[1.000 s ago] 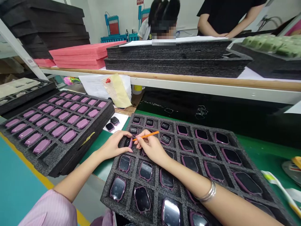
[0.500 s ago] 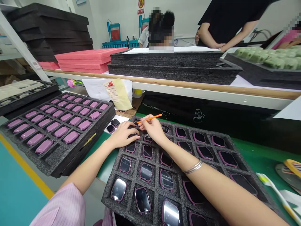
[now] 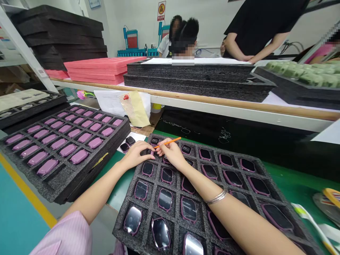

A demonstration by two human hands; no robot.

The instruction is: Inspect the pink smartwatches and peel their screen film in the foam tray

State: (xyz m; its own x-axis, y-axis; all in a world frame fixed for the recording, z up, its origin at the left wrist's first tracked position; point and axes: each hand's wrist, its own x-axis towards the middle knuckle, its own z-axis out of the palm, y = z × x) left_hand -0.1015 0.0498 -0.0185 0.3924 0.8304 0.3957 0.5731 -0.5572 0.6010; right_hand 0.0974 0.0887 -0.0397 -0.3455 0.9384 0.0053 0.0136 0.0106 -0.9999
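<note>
We looked down at the left hand [image 3: 135, 156], its fingers spread and curved down over the dark watch case [image 3: 152, 151] in a top-left compartment of the charcoal foam tray [image 3: 152, 189]; the fingers hid most of that case, and we could not tell whether they gripped it. The right hand [image 3: 171, 154] pinched a slim orange stick [image 3: 168, 142] between thumb and forefinger, its tip pointing toward the left fingers, with a thin silver bangle [image 3: 216, 197] on the wrist. The tray's coarse, pitted cells held rounded rectangular cases with glossy dark faces and plum-purple rims, and small printed labels [image 3: 186, 149] on some top-row faces were too small to read. To the left, on the green mat [image 3: 113, 177] of the tabletop, a second foam tray [image 3: 61, 187] held rows of smooth lilac pieces [image 3: 67, 150], and two dark cases [image 3: 130, 141] lay on a white card just beside the main tray. A pink-striped sleeve [image 3: 62, 235] covered the left arm. Beyond a wood-edged shelf [image 3: 202, 100], stacked charcoal foam [image 3: 191, 72] and pink foam sheets [image 3: 103, 69] lay near a co-worker in a black T-shirt [image 3: 255, 28].
</note>
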